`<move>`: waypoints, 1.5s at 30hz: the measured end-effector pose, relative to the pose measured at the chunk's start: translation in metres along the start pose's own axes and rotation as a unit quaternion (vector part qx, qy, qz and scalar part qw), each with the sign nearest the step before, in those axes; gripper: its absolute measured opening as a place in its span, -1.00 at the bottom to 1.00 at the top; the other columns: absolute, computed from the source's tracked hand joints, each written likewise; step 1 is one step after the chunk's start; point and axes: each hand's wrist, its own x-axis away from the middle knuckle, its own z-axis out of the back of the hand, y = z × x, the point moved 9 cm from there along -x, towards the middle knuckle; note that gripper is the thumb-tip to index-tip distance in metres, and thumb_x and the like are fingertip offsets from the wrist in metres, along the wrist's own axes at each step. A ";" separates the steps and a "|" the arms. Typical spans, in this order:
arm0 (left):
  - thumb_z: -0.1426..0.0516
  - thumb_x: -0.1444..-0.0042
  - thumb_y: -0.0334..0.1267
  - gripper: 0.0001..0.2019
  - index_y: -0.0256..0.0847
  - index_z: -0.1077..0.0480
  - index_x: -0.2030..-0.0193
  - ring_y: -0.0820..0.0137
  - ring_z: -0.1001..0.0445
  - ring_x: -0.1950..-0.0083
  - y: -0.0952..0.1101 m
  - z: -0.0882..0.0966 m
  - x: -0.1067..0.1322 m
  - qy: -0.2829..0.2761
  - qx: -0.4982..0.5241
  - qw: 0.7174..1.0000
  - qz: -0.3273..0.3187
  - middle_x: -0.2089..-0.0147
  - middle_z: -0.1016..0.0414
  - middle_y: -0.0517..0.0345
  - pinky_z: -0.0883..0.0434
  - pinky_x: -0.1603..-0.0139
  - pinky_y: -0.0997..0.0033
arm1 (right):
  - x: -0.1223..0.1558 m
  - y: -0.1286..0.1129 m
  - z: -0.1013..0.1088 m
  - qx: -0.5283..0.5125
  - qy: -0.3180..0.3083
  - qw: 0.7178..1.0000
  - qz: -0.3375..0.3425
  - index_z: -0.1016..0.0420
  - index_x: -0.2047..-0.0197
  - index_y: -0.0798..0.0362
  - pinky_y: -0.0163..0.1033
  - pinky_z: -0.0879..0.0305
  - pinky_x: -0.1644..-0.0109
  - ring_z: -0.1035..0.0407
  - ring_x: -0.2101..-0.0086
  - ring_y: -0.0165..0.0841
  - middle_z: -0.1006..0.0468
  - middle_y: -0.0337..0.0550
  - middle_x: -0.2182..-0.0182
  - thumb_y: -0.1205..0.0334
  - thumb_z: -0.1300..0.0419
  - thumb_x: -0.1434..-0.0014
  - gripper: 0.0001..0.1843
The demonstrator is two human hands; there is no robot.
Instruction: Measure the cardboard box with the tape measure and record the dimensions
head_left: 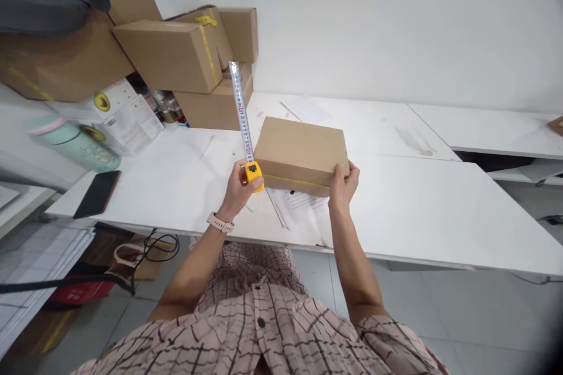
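Observation:
My left hand (241, 188) is closed around a yellow tape measure (254, 174). Its silver blade (241, 114) is pulled out and points away from me, alongside the left end of a brown cardboard box (301, 149). Whether the blade touches the box I cannot tell. My right hand (344, 186) grips the near right corner of that box, thumb on its top and fingers round the right side. A yellow strip runs along the box's near side. Under and in front of it lie printed papers (305, 202) on the white table (409, 205).
Several cardboard boxes (167, 55) are stacked at the back left. A mint-green bottle (74, 143) lies near a white carton (127, 117), with a dark phone-like slab (97, 193) in front. Another sheet of paper (307, 109) rests behind the box. A gap (488, 158) shows at the right.

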 end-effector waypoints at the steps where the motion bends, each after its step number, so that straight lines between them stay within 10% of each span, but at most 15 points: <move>1: -0.36 0.04 -0.07 -0.46 -0.11 -0.26 -0.02 0.42 -0.48 0.28 0.003 -0.001 -0.002 0.000 0.003 1.000 -0.003 0.13 -0.46 0.14 -0.49 0.25 0.38 | -0.006 -0.009 0.001 0.008 -0.001 1.000 0.017 -0.32 -0.10 0.03 -0.05 -0.33 0.00 -0.41 0.05 -0.16 -0.49 0.01 -0.01 -0.12 -0.03 -0.24 -0.50; 8: -0.36 0.05 -0.01 -0.42 -0.08 -0.24 -0.05 0.39 -0.51 0.26 0.013 0.020 0.002 0.086 0.017 0.995 -0.052 0.10 -0.46 0.13 -0.52 0.21 0.34 | -0.074 -0.065 -0.079 -0.023 -0.087 0.990 0.107 -0.38 -0.04 0.01 -0.10 -0.27 -0.04 -0.35 0.03 -0.22 -0.51 -0.07 0.02 -0.01 -0.03 -0.22 -0.59; 15: -0.35 0.05 -0.03 -0.43 -0.13 -0.26 -0.05 0.39 -0.49 0.24 -0.019 0.026 0.021 0.123 -0.006 0.992 0.006 0.16 -0.45 0.15 -0.49 0.26 0.40 | -0.079 -0.011 -0.153 -0.076 -0.207 0.975 0.006 -0.47 0.07 0.07 -0.16 -0.25 -0.04 -0.33 0.08 -0.27 -0.55 -0.09 0.07 0.03 -0.10 -0.07 -0.59; 28: -0.36 0.07 -0.08 -0.48 -0.15 -0.28 0.03 0.44 -0.49 0.32 -0.020 0.008 -0.032 0.015 -0.030 0.999 0.037 0.22 -0.46 0.20 -0.50 0.29 0.38 | -0.076 0.020 -0.070 0.063 -0.050 0.997 -0.010 -0.39 0.11 -0.02 -0.12 -0.28 0.08 -0.34 0.22 -0.25 -0.53 -0.12 0.20 0.03 -0.05 -0.09 -0.67; 36: -0.35 0.09 -0.14 -0.49 -0.16 -0.28 0.02 0.45 -0.46 0.32 -0.007 -0.012 -0.053 -0.028 -0.039 0.998 0.037 0.24 -0.47 0.20 -0.46 0.32 0.42 | -0.093 0.020 -0.060 0.125 -0.088 0.988 -0.032 -0.39 -0.03 0.02 0.10 -0.22 -0.10 -0.31 0.05 -0.10 -0.51 0.04 0.07 0.02 -0.07 -0.13 -0.57; 40: -0.34 0.08 -0.17 -0.48 -0.11 -0.30 -0.03 0.41 -0.47 0.26 0.020 -0.009 -0.035 -0.039 -0.122 0.992 -0.015 0.16 -0.49 0.16 -0.46 0.32 0.44 | -0.086 -0.012 -0.043 0.063 -0.053 0.995 0.057 -0.32 -0.17 -0.02 0.05 -0.22 -0.13 -0.29 -0.03 -0.16 -0.42 0.04 -0.11 -0.09 -0.04 -0.22 -0.47; 45: -0.35 0.09 -0.14 -0.50 -0.07 -0.41 -0.04 0.41 -0.44 0.38 0.027 -0.052 0.027 -0.261 -0.206 0.943 -0.027 0.27 -0.50 0.19 -0.42 0.43 0.44 | -0.074 -0.063 -0.037 -0.057 -0.141 0.983 0.103 -0.26 -0.30 -0.09 -0.12 -0.35 0.15 -0.43 0.21 -0.29 -0.47 0.01 -0.04 -0.36 0.34 -0.32 -0.23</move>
